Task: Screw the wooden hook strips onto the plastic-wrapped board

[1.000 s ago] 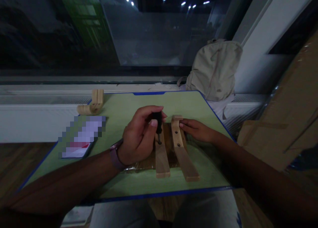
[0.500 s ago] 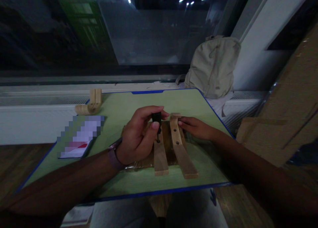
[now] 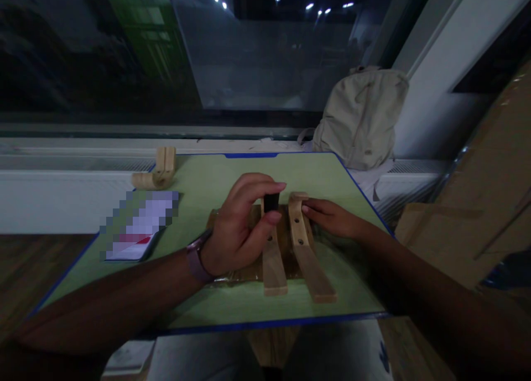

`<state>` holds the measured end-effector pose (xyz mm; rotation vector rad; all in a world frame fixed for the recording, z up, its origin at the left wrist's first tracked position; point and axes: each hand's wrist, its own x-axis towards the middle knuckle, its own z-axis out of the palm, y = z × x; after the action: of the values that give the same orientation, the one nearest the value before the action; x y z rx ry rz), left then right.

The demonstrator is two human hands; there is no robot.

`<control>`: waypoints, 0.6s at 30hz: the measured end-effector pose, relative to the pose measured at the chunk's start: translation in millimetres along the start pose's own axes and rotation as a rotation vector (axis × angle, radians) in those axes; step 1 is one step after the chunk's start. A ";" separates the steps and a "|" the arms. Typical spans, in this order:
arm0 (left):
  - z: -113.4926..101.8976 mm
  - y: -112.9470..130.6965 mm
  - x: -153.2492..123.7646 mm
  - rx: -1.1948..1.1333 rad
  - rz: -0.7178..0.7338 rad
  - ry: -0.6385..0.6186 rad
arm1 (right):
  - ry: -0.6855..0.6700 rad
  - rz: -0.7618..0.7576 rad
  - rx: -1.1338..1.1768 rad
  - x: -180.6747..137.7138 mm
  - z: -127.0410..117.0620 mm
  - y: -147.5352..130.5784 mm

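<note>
My left hand (image 3: 243,229) pinches the black handle of a short screwdriver (image 3: 271,202) between thumb and fingers, upright over the left curved wooden piece (image 3: 274,273). Its tip is hidden by my thumb. A dark screw hole shows in the wood just below. My right hand (image 3: 332,216) has its fingers closed against the upper end of a second curved wooden piece (image 3: 302,240), which bears two dark screw holes. Both pieces rest across a brown, shiny-wrapped slab (image 3: 244,273) on the green tabletop (image 3: 199,309).
A phone (image 3: 141,226) with a blurred screen lies at left. Behind it stands another curved wooden piece (image 3: 161,173) at the table's corner. A beige backpack (image 3: 363,118) leans by the window, and large cardboard (image 3: 477,187) stands at right.
My left hand has shifted its grip on the screwdriver, with fingers lifted higher and a hole in the left piece uncovered. My right hand stays on the right piece. The view has shifted slightly.
</note>
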<state>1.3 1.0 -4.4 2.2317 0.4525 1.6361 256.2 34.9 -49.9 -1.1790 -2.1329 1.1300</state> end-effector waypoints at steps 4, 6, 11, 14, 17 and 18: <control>-2.4 1.6 0.5 0.139 -0.030 0.022 | -0.003 0.007 0.007 -0.5 -0.3 -2.6; -0.6 1.8 -3.1 0.092 -0.100 0.025 | -0.004 0.010 0.002 -0.5 -0.2 -2.6; 1.7 0.0 -5.5 -0.064 -0.140 -0.026 | -0.023 0.003 0.032 -0.5 1.2 0.0; -1.4 -0.1 0.6 0.005 0.004 -0.054 | -0.020 -0.007 0.054 -0.1 1.9 3.7; -2.4 1.1 2.8 0.074 0.027 -0.037 | -0.018 -0.017 0.040 0.8 2.0 7.7; -1.7 1.3 1.8 0.069 -0.006 -0.036 | -0.014 -0.019 0.030 1.1 2.1 8.7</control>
<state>0.2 0.8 -1.8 2.3029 0.5131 1.5978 258.3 37.5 -58.2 -1.1383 -2.1258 1.1603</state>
